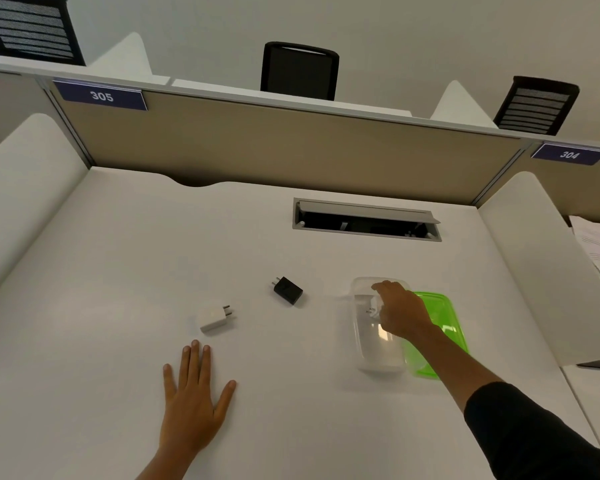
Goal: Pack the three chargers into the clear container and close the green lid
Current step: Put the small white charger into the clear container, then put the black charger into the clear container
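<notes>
Reading "305" (102, 96) and "304" (569, 154) — partition labels.

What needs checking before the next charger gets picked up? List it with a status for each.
1. Clear container open on top: ok.
2. Green lid off, beside the container: ok.
3. First charger released inside: cannot tell, the right hand covers it.
4. Black charger unobstructed on the desk: ok.
5. White charger unobstructed: ok.
6. Left hand free, flat on the desk: ok.
</notes>
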Action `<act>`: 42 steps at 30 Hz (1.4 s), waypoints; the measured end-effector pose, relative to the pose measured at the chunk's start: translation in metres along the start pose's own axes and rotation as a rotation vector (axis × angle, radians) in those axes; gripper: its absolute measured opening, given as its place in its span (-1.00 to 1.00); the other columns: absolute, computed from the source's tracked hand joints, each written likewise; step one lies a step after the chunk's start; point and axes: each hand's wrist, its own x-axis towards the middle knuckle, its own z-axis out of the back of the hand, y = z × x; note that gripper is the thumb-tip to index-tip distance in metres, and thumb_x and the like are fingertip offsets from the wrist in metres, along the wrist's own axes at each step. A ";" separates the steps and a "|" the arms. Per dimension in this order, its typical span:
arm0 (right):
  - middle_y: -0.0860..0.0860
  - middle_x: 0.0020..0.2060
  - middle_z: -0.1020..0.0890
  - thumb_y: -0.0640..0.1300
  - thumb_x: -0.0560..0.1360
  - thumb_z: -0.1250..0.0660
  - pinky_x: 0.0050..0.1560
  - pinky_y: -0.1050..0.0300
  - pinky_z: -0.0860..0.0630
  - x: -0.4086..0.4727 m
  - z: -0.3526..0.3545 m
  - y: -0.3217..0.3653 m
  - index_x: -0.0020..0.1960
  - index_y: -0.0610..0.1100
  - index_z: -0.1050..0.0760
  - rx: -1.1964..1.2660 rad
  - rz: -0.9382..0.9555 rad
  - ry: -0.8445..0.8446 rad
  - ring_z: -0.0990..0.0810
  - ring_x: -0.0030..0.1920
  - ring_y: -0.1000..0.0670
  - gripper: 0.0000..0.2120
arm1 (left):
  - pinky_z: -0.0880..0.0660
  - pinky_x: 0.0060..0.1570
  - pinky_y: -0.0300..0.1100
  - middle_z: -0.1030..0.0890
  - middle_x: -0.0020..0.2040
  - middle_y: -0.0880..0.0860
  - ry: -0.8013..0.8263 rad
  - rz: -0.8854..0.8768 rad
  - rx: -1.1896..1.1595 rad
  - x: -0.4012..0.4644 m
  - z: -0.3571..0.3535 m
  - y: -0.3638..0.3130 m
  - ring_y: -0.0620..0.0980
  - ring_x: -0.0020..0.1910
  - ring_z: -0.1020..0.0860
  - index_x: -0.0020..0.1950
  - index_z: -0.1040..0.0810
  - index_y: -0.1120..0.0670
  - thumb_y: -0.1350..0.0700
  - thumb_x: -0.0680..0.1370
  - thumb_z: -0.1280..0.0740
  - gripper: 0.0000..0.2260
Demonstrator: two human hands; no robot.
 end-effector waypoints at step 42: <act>-0.09 0.19 -0.56 0.01 0.58 -0.37 0.12 -0.05 -0.63 0.077 0.016 0.156 0.28 -0.18 -0.53 0.315 0.027 -0.072 -0.54 0.25 -0.10 -0.64 | 0.02 0.72 0.36 0.08 0.81 0.10 -0.030 -0.010 -0.016 0.002 -0.002 0.000 0.11 0.80 0.07 0.78 0.07 0.09 -0.38 0.64 -0.11 -0.13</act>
